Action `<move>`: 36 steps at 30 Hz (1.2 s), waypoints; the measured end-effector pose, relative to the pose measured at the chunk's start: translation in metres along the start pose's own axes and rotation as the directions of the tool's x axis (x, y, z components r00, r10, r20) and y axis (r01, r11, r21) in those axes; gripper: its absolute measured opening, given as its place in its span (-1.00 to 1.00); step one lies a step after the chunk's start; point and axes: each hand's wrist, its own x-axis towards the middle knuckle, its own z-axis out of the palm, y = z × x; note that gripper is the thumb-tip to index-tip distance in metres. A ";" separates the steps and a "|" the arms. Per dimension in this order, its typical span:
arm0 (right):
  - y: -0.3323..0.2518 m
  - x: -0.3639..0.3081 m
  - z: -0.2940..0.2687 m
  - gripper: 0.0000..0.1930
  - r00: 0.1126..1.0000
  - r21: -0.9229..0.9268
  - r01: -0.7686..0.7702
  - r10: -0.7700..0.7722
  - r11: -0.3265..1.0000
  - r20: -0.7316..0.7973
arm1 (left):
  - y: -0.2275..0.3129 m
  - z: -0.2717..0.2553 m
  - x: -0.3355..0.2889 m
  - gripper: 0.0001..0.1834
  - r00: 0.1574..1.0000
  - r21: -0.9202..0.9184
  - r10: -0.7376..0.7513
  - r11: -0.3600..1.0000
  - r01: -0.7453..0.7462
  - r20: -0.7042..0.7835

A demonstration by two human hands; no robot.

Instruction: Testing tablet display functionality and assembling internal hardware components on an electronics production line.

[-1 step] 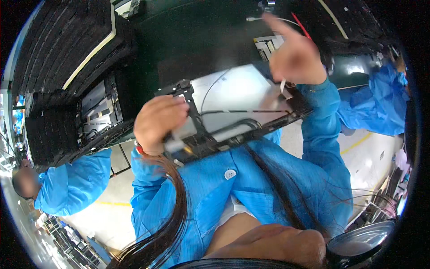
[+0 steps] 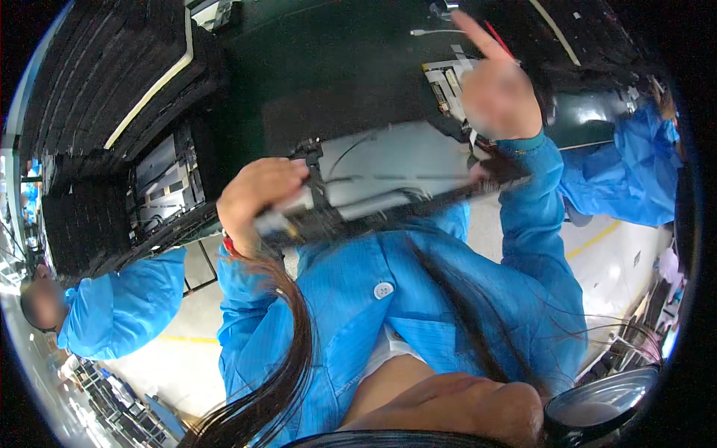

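Note:
Held in front of my chest is a flat device panel [image 2: 403, 166] with a silver-grey face, a black frame and thin dark wires, blurred by motion. My left hand [image 2: 261, 196] grips its left end, fingers over the upper face and thumb hidden. Above the panel's right end, my right hand [image 2: 502, 97] has its index finger stretched out toward the far side. The other fingers are blurred, and I see nothing held in them. Partly behind that hand lies a flat part [image 2: 446, 86] with white and yellow-edged strips.
Stacked black trays [image 2: 112, 82] rise at the left, and another silver panel [image 2: 166, 183] sits beside them. On the dark table [image 2: 314, 67] lie a white cable [image 2: 433, 32] and a red stick-like item [image 2: 499, 37]. People in blue work clothes [image 2: 123, 302] are at both sides.
The panel has tilted, its face now duller and its left end lower. My right hand has shifted slightly right, uncovering more of the strip-covered part. My left hand has moved slightly left with the panel.

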 end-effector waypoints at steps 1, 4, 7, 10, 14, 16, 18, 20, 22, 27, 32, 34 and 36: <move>0.006 -0.002 -0.006 -0.21 0.989 0.275 0.140 -0.122 0.951 -0.082 | -0.003 0.004 -0.005 -0.89 0.973 -0.215 -0.193 0.963 0.164 -0.126; 0.024 -0.008 -0.019 -0.39 0.859 0.037 0.227 -0.182 0.973 -0.479 | -0.008 -0.001 -0.004 -0.79 0.756 -0.428 -0.641 0.725 0.540 -0.132; 0.034 -0.007 -0.018 -0.47 0.716 -0.030 0.126 -0.112 0.992 -0.690 | -0.022 -0.001 0.006 -0.71 0.647 -0.608 -0.762 0.508 0.610 0.013; 0.046 -0.021 -0.037 -0.47 0.689 0.013 0.067 -0.037 0.998 -0.724 | -0.033 0.000 0.006 -0.72 0.575 -0.647 -0.814 0.398 0.650 0.077; 0.054 -0.030 -0.047 -0.48 0.634 -0.049 0.011 -0.045 0.999 -0.772 | -0.044 0.000 0.004 -0.72 0.480 -0.644 -0.860 0.270 0.716 0.173; 0.056 -0.037 -0.054 -0.51 0.625 -0.059 0.008 -0.052 0.998 -0.779 | -0.045 0.000 0.006 -0.72 0.460 -0.624 -0.865 0.249 0.741 0.201; 0.058 -0.044 -0.063 -0.60 0.627 -0.120 -0.020 -0.081 0.993 -0.775 | -0.044 -0.001 0.010 -0.73 0.438 -0.548 -0.878 0.274 0.790 0.192; 0.053 -0.046 -0.061 -0.66 0.610 -0.121 -0.054 -0.064 0.991 -0.790 | -0.045 -0.004 0.011 -0.68 0.459 -0.176 -0.884 0.440 0.881 0.087; 0.046 -0.050 -0.058 -0.71 0.590 -0.121 -0.088 -0.046 0.989 -0.806 | -0.043 -0.006 0.015 -0.61 0.509 0.235 -0.861 0.494 0.837 -0.002; 0.031 -0.073 -0.071 -0.79 0.566 -0.214 -0.307 -0.002 0.927 -0.824 | -0.033 -0.001 0.016 -0.53 0.625 0.761 -0.773 0.341 0.552 -0.106; 0.015 -0.077 -0.069 -0.77 0.586 -0.349 -0.570 0.071 0.744 -0.807 | -0.008 0.059 0.049 -0.63 0.952 0.659 -0.253 0.748 0.079 0.174; 0.011 -0.077 -0.069 -0.76 0.592 -0.384 -0.621 0.088 0.684 -0.801 | -0.009 0.100 0.057 -0.60 0.918 0.398 -0.018 0.904 -0.154 0.396; 0.007 -0.075 -0.070 -0.73 0.643 -0.403 -0.669 0.213 0.625 -0.736 | -0.005 0.138 0.059 -0.63 0.844 0.321 0.147 0.880 -0.349 0.515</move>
